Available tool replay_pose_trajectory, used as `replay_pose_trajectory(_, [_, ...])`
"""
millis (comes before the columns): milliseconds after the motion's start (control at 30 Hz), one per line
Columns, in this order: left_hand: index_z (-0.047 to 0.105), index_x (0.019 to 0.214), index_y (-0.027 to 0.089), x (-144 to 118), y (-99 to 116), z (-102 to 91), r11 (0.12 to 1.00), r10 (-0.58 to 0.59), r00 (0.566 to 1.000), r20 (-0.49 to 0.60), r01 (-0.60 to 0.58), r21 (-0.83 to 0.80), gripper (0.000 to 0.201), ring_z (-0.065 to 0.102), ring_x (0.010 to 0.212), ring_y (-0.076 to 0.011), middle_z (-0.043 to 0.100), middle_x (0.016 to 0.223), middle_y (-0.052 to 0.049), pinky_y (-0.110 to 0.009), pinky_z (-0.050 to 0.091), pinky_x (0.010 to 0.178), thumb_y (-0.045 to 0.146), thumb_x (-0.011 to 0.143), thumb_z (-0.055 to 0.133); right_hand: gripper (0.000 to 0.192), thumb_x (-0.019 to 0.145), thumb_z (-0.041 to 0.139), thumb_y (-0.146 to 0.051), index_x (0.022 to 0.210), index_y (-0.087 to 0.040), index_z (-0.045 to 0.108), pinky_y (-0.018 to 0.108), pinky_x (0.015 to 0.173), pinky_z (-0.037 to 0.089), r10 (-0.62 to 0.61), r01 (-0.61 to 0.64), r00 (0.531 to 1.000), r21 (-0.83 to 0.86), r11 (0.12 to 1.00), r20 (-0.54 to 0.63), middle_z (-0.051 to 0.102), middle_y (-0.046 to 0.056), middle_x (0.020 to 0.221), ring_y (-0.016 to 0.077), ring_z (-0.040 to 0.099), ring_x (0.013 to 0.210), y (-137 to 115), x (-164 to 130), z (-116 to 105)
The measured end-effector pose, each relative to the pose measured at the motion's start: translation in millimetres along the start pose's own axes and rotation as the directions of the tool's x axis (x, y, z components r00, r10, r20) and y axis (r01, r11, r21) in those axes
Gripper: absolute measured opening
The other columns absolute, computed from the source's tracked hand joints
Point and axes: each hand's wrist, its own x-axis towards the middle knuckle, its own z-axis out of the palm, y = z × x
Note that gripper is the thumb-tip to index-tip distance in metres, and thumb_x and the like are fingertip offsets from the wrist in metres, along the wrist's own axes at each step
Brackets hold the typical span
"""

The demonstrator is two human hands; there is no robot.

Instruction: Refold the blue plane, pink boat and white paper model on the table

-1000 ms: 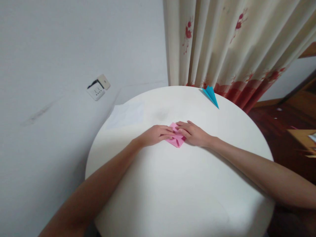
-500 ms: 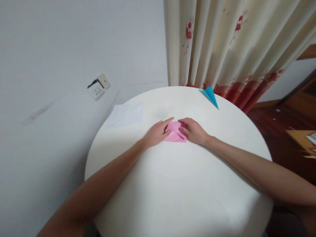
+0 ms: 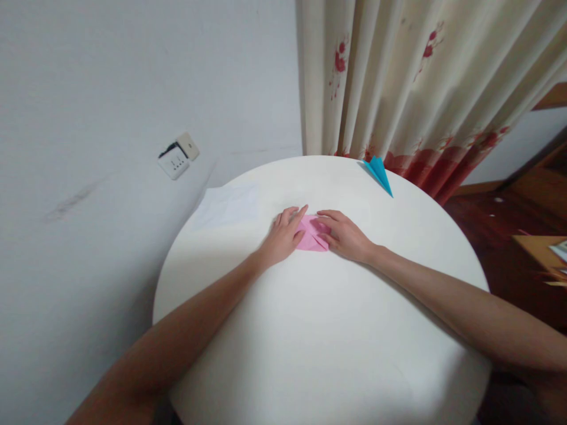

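A folded sheet of pink paper (image 3: 311, 241) lies on the round white table, with creases and a slanting flap showing on top. At its left edge is my left hand (image 3: 284, 234), its index finger stretched forward and the other fingers spread; the thumb touches the paper. My right hand (image 3: 343, 233) is over the right part of the paper, fingers bent on it and the thumb near the flap. Its fingers hide the paper's right edge.
On the white table (image 3: 328, 330), a blue folded paper plane (image 3: 380, 175) rests at the far right edge and a white sheet (image 3: 228, 205) at the far left. A wall with a socket (image 3: 173, 162) borders the left; a patterned curtain (image 3: 390, 77) hangs behind.
My left fingers have lifted and spread from their hold on the paper's left edge. My right fingers have slid left over the paper, which has shifted slightly left.
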Motion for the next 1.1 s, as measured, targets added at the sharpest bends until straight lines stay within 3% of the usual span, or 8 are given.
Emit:
replay_pose_trajectory(100, [0.039,0.150,0.025,-1,1,-1.5,0.998,-0.007,1.000,0.003,0.007,0.055,0.054,0.030,0.144,-0.0277,0.031,0.155,-0.013,-0.047,0.032,0.116,0.025,0.096,0.047,0.046,0.098,0.041,-0.030,0.140,-0.016,0.054,0.050,0.115,0.033,-0.058,0.066,0.990,-0.060,0.996,0.128,0.044,0.014,0.152,0.0277,0.036,0.143,0,0,3])
replay_pose_trajectory(200, [0.046,0.145,0.022,-1,5,-7.4,0.992,0.013,1.000,-0.001,-0.012,0.125,0.048,0.026,0.147,-0.0276,0.030,0.159,-0.010,-0.048,0.028,0.118,0.022,0.097,0.045,0.053,0.103,0.032,-0.036,0.147,-0.011,0.046,0.052,0.118,0.028,-0.018,0.045,0.977,-0.124,0.991,0.213,0.037,0.015,0.157,0.0284,0.029,0.147,1,-1,6])
replay_pose_trajectory(333, [0.050,0.141,0.020,0,13,-16.0,0.968,0.104,0.994,0.044,-0.111,0.224,0.046,0.020,0.151,-0.0243,0.035,0.159,-0.006,-0.050,0.018,0.122,0.015,0.098,0.036,0.059,0.103,0.029,-0.043,0.153,-0.011,0.034,0.053,0.119,0.024,0.033,0.008,0.967,-0.159,0.987,0.254,0.031,0.015,0.159,0.0273,0.024,0.149,1,-1,6])
replay_pose_trajectory(500, [0.053,0.139,0.022,-1,15,-13.0,0.951,0.146,0.981,0.127,-0.174,0.256,0.046,0.016,0.152,-0.0224,0.033,0.160,-0.003,-0.051,0.012,0.123,0.014,0.099,0.033,0.062,0.104,0.025,-0.046,0.154,-0.011,0.032,0.052,0.120,0.022,0.051,-0.001,0.963,-0.184,0.983,0.263,0.029,0.015,0.160,0.0274,0.023,0.149,-2,-2,5])
replay_pose_trajectory(633, [0.040,0.149,0.022,-2,5,-5.6,0.978,0.099,0.966,0.237,-0.137,0.154,0.049,0.021,0.151,-0.0230,0.034,0.159,-0.007,-0.052,0.015,0.121,0.022,0.103,0.026,0.063,0.104,0.025,-0.046,0.154,-0.008,0.030,0.051,0.120,0.023,0.055,0.000,0.961,-0.198,0.980,0.270,0.028,0.016,0.160,0.0284,0.023,0.149,-4,-5,6])
replay_pose_trajectory(767, [0.022,0.157,0.022,-2,-5,-6.5,0.990,0.120,0.922,0.369,-0.140,0.029,0.054,0.017,0.152,-0.0218,0.025,0.163,-0.008,-0.049,0.015,0.121,0.039,0.105,0.019,0.065,0.104,0.027,-0.046,0.154,-0.006,0.029,0.051,0.120,0.023,0.050,0.007,0.959,-0.201,0.980,0.277,0.027,0.019,0.160,0.0299,0.022,0.149,-7,-8,5])
replay_pose_trajectory(933, [0.010,0.159,0.020,-4,-3,-13.5,0.980,0.157,0.900,0.407,-0.194,0.052,0.071,0.008,0.153,-0.0262,0.014,0.165,-0.010,-0.049,0.005,0.121,0.059,0.101,0.024,0.065,0.103,0.031,-0.046,0.156,-0.008,0.027,0.053,0.120,0.022,0.016,0.030,0.956,-0.154,0.988,0.292,0.027,0.019,0.160,0.0298,0.023,0.149,-9,-9,1])
replay_pose_trajectory(1100, [0.007,0.159,0.018,-7,4,-15.5,0.981,0.106,0.896,0.431,-0.165,0.103,0.078,0.003,0.153,-0.0299,0.007,0.166,-0.011,-0.053,0.004,0.120,0.065,0.098,0.021,0.064,0.102,0.034,-0.044,0.156,-0.010,0.025,0.054,0.119,0.022,-0.005,0.048,0.952,-0.134,0.990,0.307,0.028,0.018,0.160,0.0297,0.025,0.149,-9,-8,-2])
